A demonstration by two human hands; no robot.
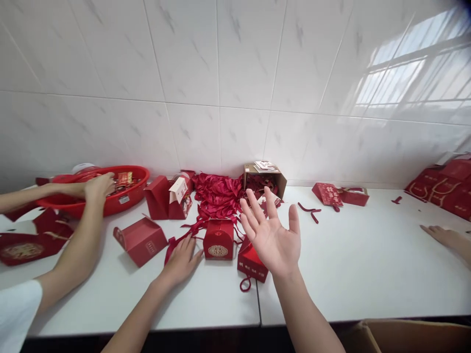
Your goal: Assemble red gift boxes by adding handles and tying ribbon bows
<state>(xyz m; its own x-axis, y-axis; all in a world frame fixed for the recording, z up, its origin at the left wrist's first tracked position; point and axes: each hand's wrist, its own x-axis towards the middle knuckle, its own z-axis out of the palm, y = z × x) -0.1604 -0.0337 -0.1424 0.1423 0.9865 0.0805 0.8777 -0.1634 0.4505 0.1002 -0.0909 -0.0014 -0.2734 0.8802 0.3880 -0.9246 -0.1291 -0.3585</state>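
Observation:
My left hand (183,260) lies flat on the white table, fingers stretched beside a loose red ribbon (171,249). Just right of it stands a closed red gift box (218,239) with a round gold emblem. My right hand (274,240) is raised with the palm facing me and the fingers spread, holding nothing. Partly hidden behind that hand is another red box (252,262), with a small ribbon loop (245,283) in front of it. A heap of red ribbons (219,191) lies farther back, and an open red box (142,240) sits to the left.
At the left, another person's hands (98,186) reach into a red plastic basin (125,203) of wrapped sweets. A cardboard box (281,180) stands against the tiled wall. Red bags (443,186) and another person's hand (443,236) are at the right. An open carton (415,333) is below the table edge.

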